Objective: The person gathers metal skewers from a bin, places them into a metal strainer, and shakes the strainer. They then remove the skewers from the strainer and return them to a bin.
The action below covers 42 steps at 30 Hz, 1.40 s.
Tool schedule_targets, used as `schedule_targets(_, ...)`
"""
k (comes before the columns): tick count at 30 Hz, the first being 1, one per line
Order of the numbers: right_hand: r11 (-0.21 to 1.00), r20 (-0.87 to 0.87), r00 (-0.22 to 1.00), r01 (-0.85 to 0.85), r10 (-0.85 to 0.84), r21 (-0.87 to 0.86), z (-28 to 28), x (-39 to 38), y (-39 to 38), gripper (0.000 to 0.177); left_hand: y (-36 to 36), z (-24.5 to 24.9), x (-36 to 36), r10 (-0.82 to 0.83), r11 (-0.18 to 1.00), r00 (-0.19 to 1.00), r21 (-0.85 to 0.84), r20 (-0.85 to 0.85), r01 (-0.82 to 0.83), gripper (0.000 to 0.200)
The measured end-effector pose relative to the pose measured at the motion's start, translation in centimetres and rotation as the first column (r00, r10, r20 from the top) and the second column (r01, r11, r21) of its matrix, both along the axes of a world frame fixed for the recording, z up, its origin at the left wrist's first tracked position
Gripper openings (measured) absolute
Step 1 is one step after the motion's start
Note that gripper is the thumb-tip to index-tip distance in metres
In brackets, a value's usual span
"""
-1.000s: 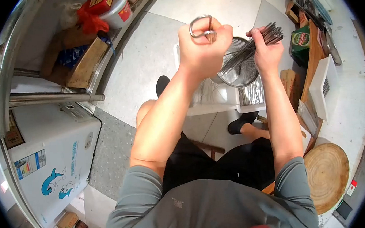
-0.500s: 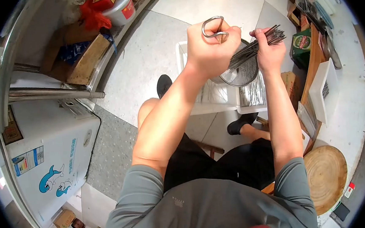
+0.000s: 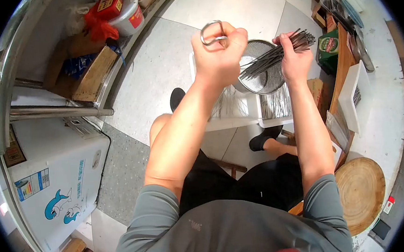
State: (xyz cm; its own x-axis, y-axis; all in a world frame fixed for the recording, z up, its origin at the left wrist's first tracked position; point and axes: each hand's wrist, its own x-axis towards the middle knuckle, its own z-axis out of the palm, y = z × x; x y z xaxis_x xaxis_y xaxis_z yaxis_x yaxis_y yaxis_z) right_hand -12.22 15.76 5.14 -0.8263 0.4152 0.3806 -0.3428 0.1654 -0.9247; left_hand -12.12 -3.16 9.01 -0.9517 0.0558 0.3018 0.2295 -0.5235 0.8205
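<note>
My right hand (image 3: 296,64) is closed around a bundle of dark thin metal skewers (image 3: 272,58), their long ends slanting down to the left. Under them a round wire-mesh strainer (image 3: 267,85) sits over a white divided bin (image 3: 258,110). Bright metal skewers (image 3: 275,106) lie in the bin's right part, and thin ones are scattered in its left part. My left hand (image 3: 222,54) makes a fist around a tool with a looped metal handle (image 3: 212,34). The rest of that tool is hidden by the hand and forearm.
A white freezer (image 3: 64,168) stands on the left, below a shelf with an opened cardboard box (image 3: 88,77) and a white bucket (image 3: 129,18). On the right, a counter holds a white tray (image 3: 352,99), a green box (image 3: 328,47) and a round wooden board (image 3: 360,194).
My left hand has moved left with the looped tool, away from the skewers' ends. The right hand still holds the bundle, nearly in place. More of the strainer shows.
</note>
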Motion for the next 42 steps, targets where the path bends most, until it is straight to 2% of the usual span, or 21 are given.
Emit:
schedule_targets(1,0.999,0.006,1.0,-0.01,0.011,-0.044,-0.2,0.2,-0.2,0.012,0.0,-0.2,-0.1,0.013,1.0,1.0,0.006,-0.007,-0.013,0.024)
schedule_targets(3,0.997,0.047,0.997,0.065,-0.067,0.043,-0.9,0.0,-0.6,0.018,0.0,-0.5,-0.5,0.042,0.999,0.999,0.022,-0.026,-0.041,0.025)
schedule_targets(4,0.997,0.044,0.996,0.074,-0.075,0.031,-1.2,-0.3,-0.4,0.021,-0.1,-0.2,-0.4,0.074,0.989,0.989,-0.114,-0.128,-0.089,0.027)
schedule_targets(7,0.997,-0.034,0.997,0.071,-0.071,-0.024,-0.3,-0.7,-0.5,0.027,-0.9,0.5,-1.2,0.1,0.98,0.956,-0.14,-0.275,-0.143,0.031)
schedule_targets(11,0.995,-0.053,0.997,0.063,-0.059,0.076,2.6,-0.4,-0.8,0.03,-1.5,1.0,-1.5,0.104,0.981,0.966,-0.136,-0.237,-0.139,0.033)
schedule_targets(12,0.993,-0.06,0.997,0.058,-0.052,0.099,2.4,-0.4,-0.7,0.03,-1.2,1.4,-1.0,0.12,0.98,0.982,-0.144,-0.144,-0.141,0.033)
schedule_targets(14,0.989,-0.072,0.997,0.048,-0.038,0.141,1.4,-0.9,-0.6,0.03,-0.9,1.4,-0.7,0.136,0.978,0.976,-0.132,-0.171,-0.16,0.032)
schedule_targets(16,1.0,-0.065,0.998,-0.006,0.005,-0.018,1.4,-1.2,-0.9,0.03,-1.1,1.3,-0.6,0.175,0.965,0.962,-0.159,-0.211,-0.211,0.03)
schedule_targets(18,0.985,-0.1,0.992,-0.085,0.071,-0.147,1.8,-1.5,-1.0,0.031,-1.3,1.3,-0.6,0.163,0.982,0.965,-0.058,-0.206,-0.179,0.028)
schedule_targets(19,0.995,-0.123,0.991,-0.056,0.045,-0.087,2.3,-1.6,-1.0,0.032,-1.5,1.2,-0.8,0.161,0.986,0.966,-0.005,-0.204,-0.165,0.027)
schedule_targets(20,0.999,-0.147,0.989,-0.028,0.024,-0.026,3.1,-1.7,-1.0,0.033,-2.0,1.1,-1.5,0.182,0.963,0.887,-0.106,-0.424,-0.248,0.028)
schedule_targets(23,0.993,-0.185,0.983,0.035,-0.013,0.116,6.2,-2.0,-1.2,0.039,-1.9,3.1,-0.7,0.202,0.979,0.906,0.054,-0.371,-0.196,0.027)
schedule_targets(27,0.996,-0.216,0.974,-0.051,0.065,0.07,9.0,-1.9,-0.8,0.03,-1.6,6.0,1.5,0.161,0.961,0.975,0.248,-0.156,-0.119,0.033)
schedule_targets(28,0.997,-0.223,0.973,-0.042,0.056,0.065,9.5,-1.9,-0.8,0.03,-1.6,6.9,2.0,0.215,0.96,0.969,0.21,-0.123,-0.186,0.033)
schedule_targets(32,0.999,-0.207,0.978,-0.022,0.029,0.04,9.5,-1.3,-1.0,0.029,-2.4,6.2,1.2,0.14,0.982,0.96,0.157,-0.242,-0.103,0.034)
schedule_targets(33,0.999,-0.192,0.981,-0.023,0.027,0.025,9.0,-1.2,-0.9,0.029,-2.1,5.9,0.9,0.175,0.981,0.951,0.13,-0.253,-0.146,0.034)
schedule_targets(34,0.994,-0.156,0.988,0.0,0.017,0.11,8.3,-1.0,-0.7,0.029,-1.8,5.5,0.7,0.211,0.976,0.941,0.103,-0.265,-0.19,0.034)
schedule_targets(35,0.998,-0.166,0.986,-0.009,0.02,0.066,7.5,-1.1,-0.7,0.03,-2.0,4.0,-0.3,0.207,0.977,0.891,0.037,-0.403,-0.21,0.031)
schedule_targets(36,1.0,-0.175,0.984,-0.016,0.02,0.022,6.8,-1.2,-0.7,0.031,-1.9,4.0,0.2,0.214,0.972,0.938,-0.039,-0.274,-0.233,0.036)
schedule_targets(38,1.0,-0.136,0.991,-0.011,0.009,-0.016,5.2,-1.1,-0.4,0.027,-1.7,3.2,0.4,0.159,0.981,0.964,-0.078,-0.213,-0.179,0.033)
schedule_targets(42,0.991,-0.006,1.0,0.008,-0.007,0.131,3.0,-0.3,-0.9,0.021,-1.5,2.0,0.7,0.127,0.978,0.984,-0.149,-0.123,-0.145,0.03)
